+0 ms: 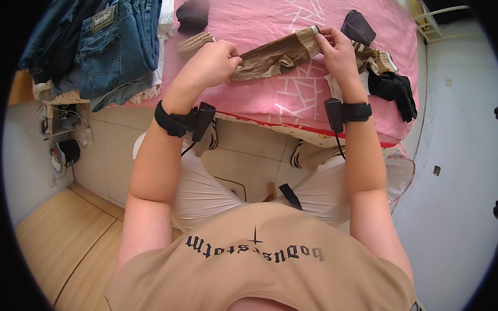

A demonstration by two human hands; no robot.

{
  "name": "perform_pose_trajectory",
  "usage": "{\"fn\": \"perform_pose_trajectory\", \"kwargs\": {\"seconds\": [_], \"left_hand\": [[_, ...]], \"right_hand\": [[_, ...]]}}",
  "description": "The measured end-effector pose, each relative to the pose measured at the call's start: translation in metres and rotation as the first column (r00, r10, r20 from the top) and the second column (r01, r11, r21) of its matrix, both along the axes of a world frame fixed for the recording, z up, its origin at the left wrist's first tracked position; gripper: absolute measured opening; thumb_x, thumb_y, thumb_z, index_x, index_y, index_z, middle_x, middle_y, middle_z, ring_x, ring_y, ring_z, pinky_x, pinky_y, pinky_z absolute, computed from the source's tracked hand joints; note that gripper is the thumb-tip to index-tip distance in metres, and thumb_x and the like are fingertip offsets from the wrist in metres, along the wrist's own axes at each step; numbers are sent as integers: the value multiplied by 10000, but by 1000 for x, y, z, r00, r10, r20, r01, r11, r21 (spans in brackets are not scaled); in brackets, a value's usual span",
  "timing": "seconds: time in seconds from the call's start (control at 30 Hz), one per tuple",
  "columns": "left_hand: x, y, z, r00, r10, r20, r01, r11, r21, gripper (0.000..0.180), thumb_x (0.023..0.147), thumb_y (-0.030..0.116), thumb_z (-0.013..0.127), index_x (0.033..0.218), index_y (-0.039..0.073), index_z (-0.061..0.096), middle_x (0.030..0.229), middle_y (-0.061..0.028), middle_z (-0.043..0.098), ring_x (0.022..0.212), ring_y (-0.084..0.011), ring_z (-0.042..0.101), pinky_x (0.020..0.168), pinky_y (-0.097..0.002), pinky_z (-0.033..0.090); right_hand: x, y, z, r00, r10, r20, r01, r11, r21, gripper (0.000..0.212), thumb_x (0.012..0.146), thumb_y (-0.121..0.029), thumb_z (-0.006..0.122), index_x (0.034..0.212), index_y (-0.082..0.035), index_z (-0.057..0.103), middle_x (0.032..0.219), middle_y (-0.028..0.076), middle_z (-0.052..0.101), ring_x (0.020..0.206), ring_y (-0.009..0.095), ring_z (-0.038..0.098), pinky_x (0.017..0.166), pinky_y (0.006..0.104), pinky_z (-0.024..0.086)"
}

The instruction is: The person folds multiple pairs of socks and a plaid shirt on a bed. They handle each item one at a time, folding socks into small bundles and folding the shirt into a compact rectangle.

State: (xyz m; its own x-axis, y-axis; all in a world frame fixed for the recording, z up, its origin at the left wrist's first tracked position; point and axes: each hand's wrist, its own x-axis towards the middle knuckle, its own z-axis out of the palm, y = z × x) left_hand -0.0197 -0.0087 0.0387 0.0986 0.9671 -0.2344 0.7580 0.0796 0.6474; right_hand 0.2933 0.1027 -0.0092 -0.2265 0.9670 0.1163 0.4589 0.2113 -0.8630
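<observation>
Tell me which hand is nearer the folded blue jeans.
Left. The left hand is to the right of the jeans, not touching them; the right hand is farther right, at the brown garment's upper-right end.

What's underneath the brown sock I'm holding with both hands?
Pink patterned bedding shows all around the brown sock; whatever lies directly beneath it is covered and can't be seen.

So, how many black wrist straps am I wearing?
2. One strap sits behind the left hand, the other strap behind the right hand. Both hands hold the brown cloth. No other straps show on your arms.
</observation>
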Motion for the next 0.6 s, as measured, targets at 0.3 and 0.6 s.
{"fn": "perform_pose_trajectory", "kwargs": {"seconds": [0.3,0.6], "left_hand": [[20,-11,-9,939,46,-340,14,985,173,296,931,239,802,1102,12,719,1077,-207,776,1032,-414,754,895,-532,611],[24,2,-11,982,-106,-155,113,993,38,295,975,287,754,1052,4,717,999,-216,771,961,-415,747,878,-494,584]], "right_hand": [[-4,-11,5,964,-86,251,53,989,136,357,1007,-297,791,1186,7,736,987,150,789,848,240,742,770,379,596],[1,-10,41,983,166,-75,-179,951,-253,347,960,-232,829,1190,16,751,986,55,778,873,174,743,784,333,580]]}}
